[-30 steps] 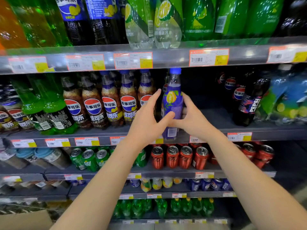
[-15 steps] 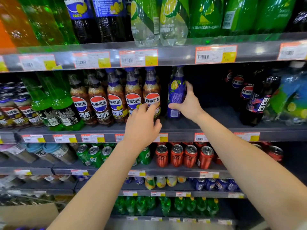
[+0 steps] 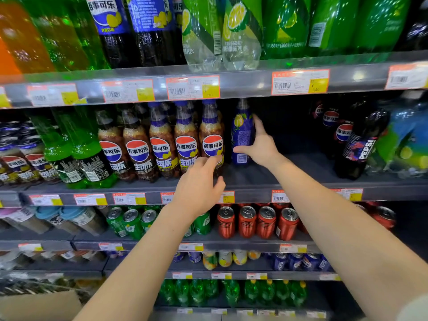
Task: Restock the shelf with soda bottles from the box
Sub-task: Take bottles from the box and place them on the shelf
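The blue bottle (image 3: pixel 241 135) in my right hand (image 3: pixel 259 145) is glossy clear plastic wrapped in a shiny printed film sleeve. Left of it, the cola bottles (image 3: pixel 162 144) are the same glossy plastic with slick labels. The shelf (image 3: pixel 301 181) under it looks like matt grey painted metal, its front edge carrying paper price tags (image 3: pixel 280 196) behind a clear strip. Below the shelf, the red cans (image 3: pixel 266 222) are shiny metal with bare silver tops.
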Available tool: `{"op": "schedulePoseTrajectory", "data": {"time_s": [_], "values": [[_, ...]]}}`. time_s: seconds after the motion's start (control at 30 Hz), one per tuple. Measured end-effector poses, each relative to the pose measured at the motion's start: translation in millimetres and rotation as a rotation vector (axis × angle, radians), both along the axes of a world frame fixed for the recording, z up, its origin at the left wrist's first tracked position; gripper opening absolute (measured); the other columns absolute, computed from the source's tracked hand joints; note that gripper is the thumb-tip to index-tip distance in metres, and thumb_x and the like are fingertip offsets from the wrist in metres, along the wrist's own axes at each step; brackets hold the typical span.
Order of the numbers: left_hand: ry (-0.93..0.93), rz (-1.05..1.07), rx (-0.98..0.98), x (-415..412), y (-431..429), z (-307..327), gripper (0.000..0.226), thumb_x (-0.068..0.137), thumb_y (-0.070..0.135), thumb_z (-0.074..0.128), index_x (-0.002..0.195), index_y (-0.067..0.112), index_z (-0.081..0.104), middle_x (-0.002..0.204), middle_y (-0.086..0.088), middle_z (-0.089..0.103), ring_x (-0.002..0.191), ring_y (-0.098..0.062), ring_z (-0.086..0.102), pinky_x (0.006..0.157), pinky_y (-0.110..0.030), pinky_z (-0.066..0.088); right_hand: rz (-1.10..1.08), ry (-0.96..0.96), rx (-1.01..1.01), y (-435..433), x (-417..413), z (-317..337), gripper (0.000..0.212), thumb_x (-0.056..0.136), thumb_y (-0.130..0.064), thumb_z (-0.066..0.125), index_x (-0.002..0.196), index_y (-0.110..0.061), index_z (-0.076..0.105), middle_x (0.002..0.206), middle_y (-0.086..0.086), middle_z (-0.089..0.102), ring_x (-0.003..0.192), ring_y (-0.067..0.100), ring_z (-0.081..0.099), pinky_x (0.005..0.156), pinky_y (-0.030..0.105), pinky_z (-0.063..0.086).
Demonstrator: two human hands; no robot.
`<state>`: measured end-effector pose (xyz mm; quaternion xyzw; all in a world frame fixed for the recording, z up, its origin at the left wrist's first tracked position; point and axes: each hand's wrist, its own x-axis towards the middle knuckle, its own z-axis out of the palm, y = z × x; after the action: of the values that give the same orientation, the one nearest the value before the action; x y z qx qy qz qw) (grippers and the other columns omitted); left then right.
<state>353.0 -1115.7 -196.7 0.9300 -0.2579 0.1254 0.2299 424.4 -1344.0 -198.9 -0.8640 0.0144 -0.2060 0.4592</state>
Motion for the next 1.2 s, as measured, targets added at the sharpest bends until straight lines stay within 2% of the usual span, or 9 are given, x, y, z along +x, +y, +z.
{"op": "schedulePoseTrajectory", "data": {"time_s": [0.17,0.33,0.53,0.67,0.87,1.03,1.2], "values": [[0.030,-0.014,-0.029,1,0,0,0.054,0.100,0.030,0.057,0.152,0.025,0.042,0.142,-0.006,0.051,0.125,-0.027,0.054,0.095,-0.040,0.050,-0.039,-0.007,0.020,-3,2,-8,0.112,0.074,-0.015,0.090,0.160,-0.021,0.018,0.150,0.009,0.052,0.134,0.025,0.053,0.103,0.029,0.043],[0.068,-0.039,-0.059,1,-1,-1,0.056,0.100,0.029,0.056,0.153,0.027,0.040,0.147,-0.006,0.048,0.121,-0.026,0.057,0.098,-0.041,0.050,-0.060,-0.034,0.036,0,5,-10,0.109,0.076,-0.014,0.088,0.160,-0.024,0.019,0.148,0.010,0.054,0.132,0.025,0.056,0.109,0.041,0.047],[0.066,-0.048,-0.081,-1,1,-1,0.055,0.100,0.028,0.057,0.153,0.026,0.042,0.145,-0.006,0.050,0.124,-0.024,0.055,0.100,-0.039,0.049,-0.093,-0.047,0.087,1,8,-15,0.102,0.078,-0.014,0.087,0.159,-0.021,0.025,0.143,0.011,0.058,0.128,0.024,0.058,0.099,0.028,0.046],[0.054,-0.047,-0.089,-1,2,-2,0.054,0.100,0.026,0.057,0.152,0.026,0.043,0.142,-0.007,0.051,0.122,-0.025,0.056,0.099,-0.040,0.050,-0.084,-0.039,0.090,-1,11,-16,0.103,0.079,-0.016,0.086,0.160,-0.023,0.023,0.144,0.011,0.057,0.128,0.024,0.058,0.106,0.037,0.049],[0.060,-0.041,-0.091,-3,0,0,0.054,0.100,0.027,0.057,0.152,0.025,0.042,0.144,-0.007,0.049,0.123,-0.025,0.055,0.100,-0.037,0.048,-0.083,-0.010,0.097,-2,17,-15,0.102,0.081,-0.016,0.084,0.161,-0.027,0.020,0.145,0.012,0.056,0.129,0.027,0.057,0.107,0.043,0.049],[0.045,-0.031,-0.093,-1,2,-2,0.055,0.100,0.026,0.057,0.152,0.027,0.042,0.140,-0.007,0.051,0.121,-0.026,0.056,0.099,-0.039,0.049,-0.064,0.001,0.108,-2,21,-15,0.102,0.082,-0.013,0.082,0.161,-0.028,0.018,0.147,0.009,0.054,0.130,0.026,0.055,0.108,0.042,0.048],[0.057,-0.026,-0.098,-3,4,-3,0.055,0.100,0.026,0.057,0.153,0.028,0.040,0.146,-0.007,0.049,0.130,-0.026,0.051,0.104,-0.037,0.045,-0.049,0.022,0.094,-3,22,-16,0.104,0.085,-0.014,0.079,0.162,-0.032,0.012,0.150,0.008,0.051,0.134,0.027,0.052,0.110,0.045,0.047]]}}
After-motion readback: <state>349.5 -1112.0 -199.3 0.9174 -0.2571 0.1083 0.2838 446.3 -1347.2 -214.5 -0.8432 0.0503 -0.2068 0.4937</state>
